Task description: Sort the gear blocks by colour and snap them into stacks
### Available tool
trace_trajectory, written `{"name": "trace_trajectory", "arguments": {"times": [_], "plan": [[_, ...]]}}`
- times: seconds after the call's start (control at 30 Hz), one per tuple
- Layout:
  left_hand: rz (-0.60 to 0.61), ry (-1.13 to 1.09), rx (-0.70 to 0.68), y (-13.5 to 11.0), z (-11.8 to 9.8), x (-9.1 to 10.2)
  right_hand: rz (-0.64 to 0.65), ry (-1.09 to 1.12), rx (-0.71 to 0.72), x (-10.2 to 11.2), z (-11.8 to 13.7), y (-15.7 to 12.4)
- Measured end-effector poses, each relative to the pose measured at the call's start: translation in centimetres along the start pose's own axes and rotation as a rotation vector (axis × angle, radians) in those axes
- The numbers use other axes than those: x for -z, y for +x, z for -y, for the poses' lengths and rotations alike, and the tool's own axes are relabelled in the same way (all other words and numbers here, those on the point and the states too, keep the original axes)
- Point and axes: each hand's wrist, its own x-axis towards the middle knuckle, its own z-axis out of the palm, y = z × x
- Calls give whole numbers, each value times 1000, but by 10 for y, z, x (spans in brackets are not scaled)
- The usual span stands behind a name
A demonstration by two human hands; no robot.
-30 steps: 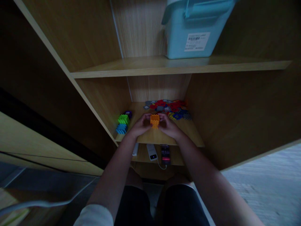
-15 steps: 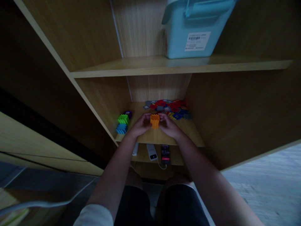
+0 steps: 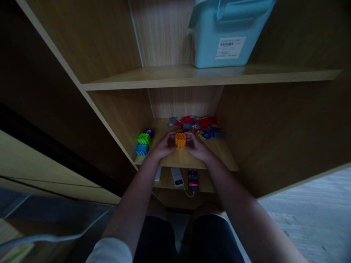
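Orange block [image 3: 180, 141] is pinched between your left hand [image 3: 166, 145] and right hand [image 3: 197, 147], one per side; on or just above the shelf [image 3: 178, 160], can't tell which. Green block [image 3: 144, 138], blue block [image 3: 142, 149] left; loose pieces [image 3: 201, 125] behind.

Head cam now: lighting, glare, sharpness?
Head view: dim, right cabinet wall in shadow; head view: teal bin faintly reflected on the upper shelf; head view: label small print unreadable, orange block distinguishable but its fine edges soft.
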Motion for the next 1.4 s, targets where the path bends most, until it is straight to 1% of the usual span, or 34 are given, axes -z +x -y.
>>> {"name": "trace_trajectory", "arguments": {"times": [0.33,0.63,0.77,1.03,1.17,1.27,1.4], "plan": [[8,-18,12,-1,-3,-2,31,14,-2,0,0,0],[18,53,22,-3,-2,-2,23,-50,-6,-1,1,1],[22,95,29,-2,-2,-3,23,-87,-42,-2,-1,2],[-40,190,-12,-1,0,-4,20,-219,-82,0,-4,1],[-107,255,-4,-1,0,-3,-1,-233,-103,-1,-3,1],[-171,310,41,0,-2,-2,-12,-228,-101,-1,-2,0],[-255,383,144,0,-8,-1,-11,-193,-126,-2,1,0]]}}
